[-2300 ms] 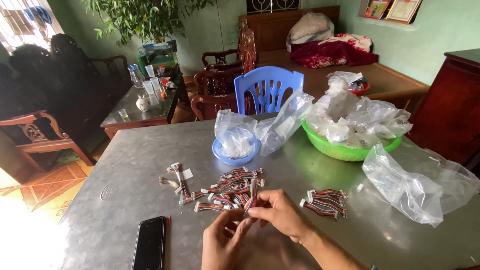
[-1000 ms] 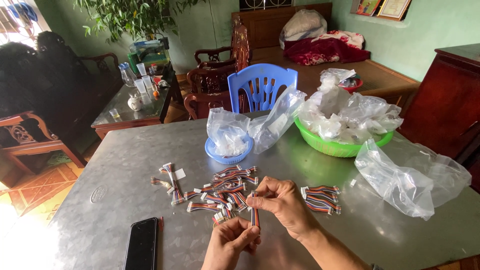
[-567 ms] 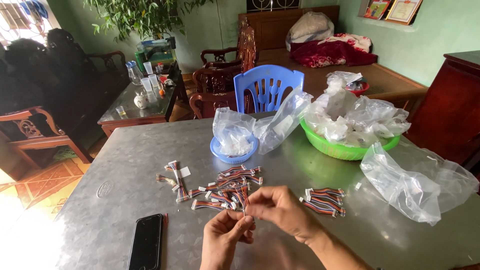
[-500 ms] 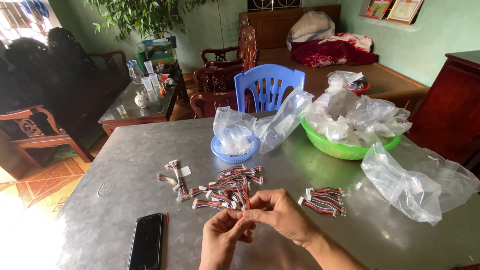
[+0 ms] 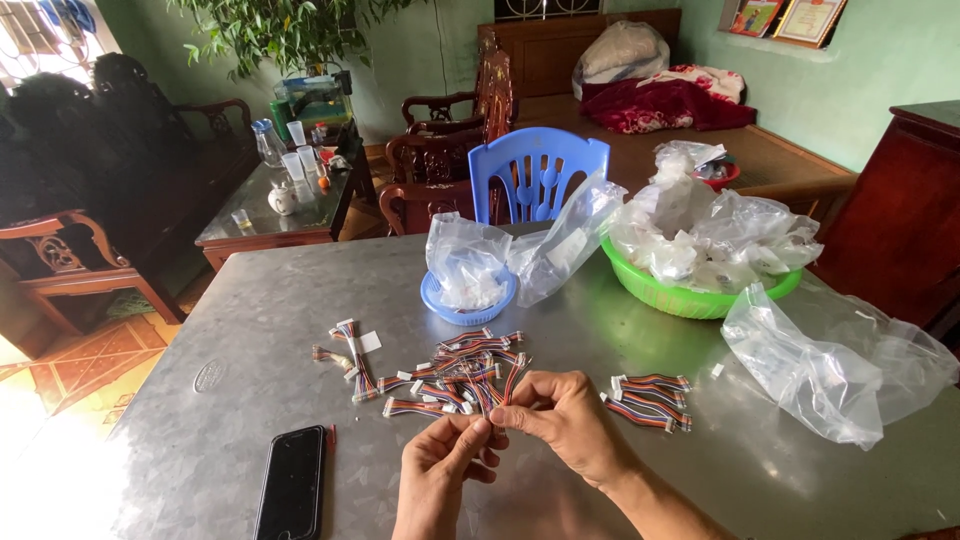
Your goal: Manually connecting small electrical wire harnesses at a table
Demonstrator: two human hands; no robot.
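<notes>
A short multicoloured wire harness is pinched between the fingertips of the left hand and the right hand, both closed on it, just in front of the loose wire pile on the brushed-metal worktop. Bare metal is left to the left of the pile, up to the worktop's edge; a black phone lies near the front-left of the pile. Compared with half a second earlier, the hands are seen slightly closer together. Behind the pile, crinkled clear bags are held in a blue bowl and a green basin.
</notes>
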